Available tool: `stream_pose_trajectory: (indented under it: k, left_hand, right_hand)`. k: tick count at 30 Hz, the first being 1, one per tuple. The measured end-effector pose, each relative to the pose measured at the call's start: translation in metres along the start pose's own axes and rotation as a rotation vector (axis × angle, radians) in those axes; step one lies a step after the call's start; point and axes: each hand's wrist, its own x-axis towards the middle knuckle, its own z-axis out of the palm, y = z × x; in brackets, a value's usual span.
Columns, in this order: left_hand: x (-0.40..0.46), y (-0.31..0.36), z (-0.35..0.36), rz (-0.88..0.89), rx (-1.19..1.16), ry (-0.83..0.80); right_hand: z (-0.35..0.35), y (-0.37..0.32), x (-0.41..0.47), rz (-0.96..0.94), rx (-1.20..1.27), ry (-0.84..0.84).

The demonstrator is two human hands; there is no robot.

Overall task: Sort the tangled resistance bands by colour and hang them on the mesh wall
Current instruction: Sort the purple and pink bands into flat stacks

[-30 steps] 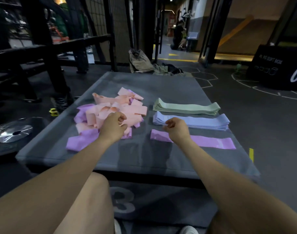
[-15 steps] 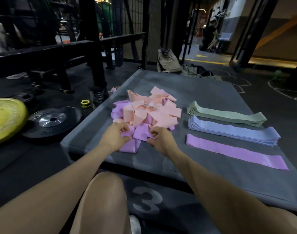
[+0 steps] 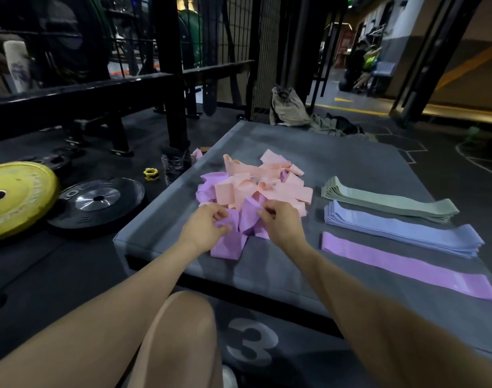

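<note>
Both hands pinched purple band (image 3: 233, 233) at tangled pile's (image 3: 256, 189) near edge: left hand (image 3: 204, 228), right hand (image 3: 281, 222). Band's tail ran toward person; lone sorted purple band (image 3: 401, 264) lay right, nearer right hand.

Left hand (image 3: 203, 229) and right hand (image 3: 281, 222) pinching purple bands (image 3: 233, 233) in tangled pile, grey mat (image 3: 281, 264)

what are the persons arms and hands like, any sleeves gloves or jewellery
Both forearms are bare up to the frame edge, with no sleeve in view. The left hand and the right hand wear no gloves, and no watch, band or bracelet shows on either wrist. No rings are visible, though the fingers are partly tucked into the bands, so that cannot be ruled out. A bare knee shows below.
</note>
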Motion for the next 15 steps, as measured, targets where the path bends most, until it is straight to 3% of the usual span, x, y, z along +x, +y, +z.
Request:
stream_pose_trajectory:
  k: [7,15]
  left_hand:
    - [0.008,0.043,-0.015,0.058,-0.162,0.056]
    - [0.021,0.093,-0.041,0.119,-0.223,0.123]
  right_hand:
    - [-0.043,-0.027,0.026,-0.011,0.273,0.125]
    - [-0.092,-0.07,0.032,-0.105,0.461,0.108]
